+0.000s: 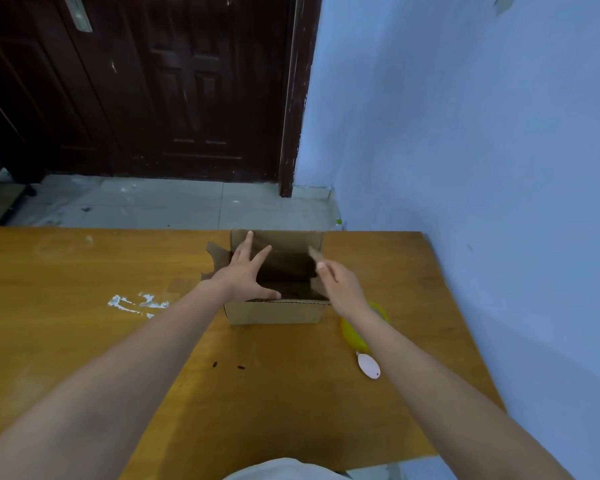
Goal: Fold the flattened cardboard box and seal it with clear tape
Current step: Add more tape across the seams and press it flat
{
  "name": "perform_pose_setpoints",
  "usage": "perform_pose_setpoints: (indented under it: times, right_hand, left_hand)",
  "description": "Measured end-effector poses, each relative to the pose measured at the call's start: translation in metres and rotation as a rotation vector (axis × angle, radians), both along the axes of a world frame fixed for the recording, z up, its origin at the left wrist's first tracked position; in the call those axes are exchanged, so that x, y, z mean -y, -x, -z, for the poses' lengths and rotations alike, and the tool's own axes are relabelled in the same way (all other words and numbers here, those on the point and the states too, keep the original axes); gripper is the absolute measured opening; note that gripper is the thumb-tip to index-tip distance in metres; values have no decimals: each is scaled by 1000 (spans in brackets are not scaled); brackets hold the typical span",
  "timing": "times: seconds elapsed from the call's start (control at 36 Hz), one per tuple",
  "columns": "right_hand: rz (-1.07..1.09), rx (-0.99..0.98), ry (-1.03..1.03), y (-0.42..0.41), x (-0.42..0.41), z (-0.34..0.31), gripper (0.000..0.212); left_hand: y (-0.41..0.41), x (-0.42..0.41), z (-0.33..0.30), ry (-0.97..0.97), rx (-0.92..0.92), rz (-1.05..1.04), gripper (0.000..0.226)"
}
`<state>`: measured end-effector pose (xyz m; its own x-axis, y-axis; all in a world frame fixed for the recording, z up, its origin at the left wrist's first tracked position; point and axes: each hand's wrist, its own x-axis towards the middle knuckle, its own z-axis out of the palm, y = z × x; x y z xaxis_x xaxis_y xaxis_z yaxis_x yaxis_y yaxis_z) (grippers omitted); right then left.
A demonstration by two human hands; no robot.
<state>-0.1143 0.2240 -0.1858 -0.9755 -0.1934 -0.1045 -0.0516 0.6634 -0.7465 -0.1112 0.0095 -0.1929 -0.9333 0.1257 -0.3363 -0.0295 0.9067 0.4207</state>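
- while the cardboard box (274,311) already stands as an open carton near the far edge of the wooden table (84,341), none of its top flaps look shut yet, and i see no tape on it.
- left hand (246,275) is spread wide, fingers straight, reaching over the left side with the thumb down by the near rim. it's not gripping anything as far as i can see.
- right hand (340,289) is at the right flap (314,254). fingers look like they're on it, but it's blurry, so i can't tell if that's a pinch or just a push.
- the box looks light and thin-walled, stiff along the panels but floppy at the creases, so i'd guess it slides if pushed from one side. better to take flaps near their free edges, with the other hand bracing a wall.
- a yellow tape dispenser (352,332), half hidden under the right forearm, sits just beside the box, with a small pink thing (368,366) nearer.
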Motion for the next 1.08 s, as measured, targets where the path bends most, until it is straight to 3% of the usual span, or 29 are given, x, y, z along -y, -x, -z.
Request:
perform_pose_setpoints:
  times: [0.14, 0.25, 0.33, 0.42, 0.47, 0.53, 0.61, 0.75, 0.92, 1.0, 1.08]
  right_hand:
    - [-195, 49, -180, 3, 18, 8, 47]
    - [-81, 23, -23, 10, 22, 8, 43]
    - [2, 3, 25, 16, 17, 4, 33]
    - [17, 23, 35, 21, 10, 6, 31]
    - [-14, 64, 14, 21, 7, 7, 31]
    - [-100, 79, -62, 19, 5, 7, 32]
    - [-229, 64, -170, 13, 4, 5, 36]
    - [-255, 149, -81, 6, 8, -1, 36]
    - [-363, 146, -228, 9, 10, -3, 9]
    - [-404, 145, -363, 11, 15, 1, 59]
    - [-389, 146, -389, 15, 20, 3, 80]
  left_hand:
    - [-3, 1, -5, 28, -61, -22, 93]
    - [-8, 12, -20, 4, -371, -157, 56]
    - [-11, 25, -27, -52, -544, -435, 42]
    - [-15, 46, -23, -83, -392, -655, 39]
    - [-20, 56, -16, -100, -196, -633, 37]
    - [-26, 57, -9, -173, -116, -538, 34]
    - [-34, 49, -6, -283, -179, -473, 30]
    - [-36, 42, -5, -330, -180, -472, 34]
    - [-36, 40, -3, -337, -197, -468, 26]
    - [-39, 38, -1, -347, -194, -455, 27]
    - [-41, 34, 0, -371, -203, -452, 30]
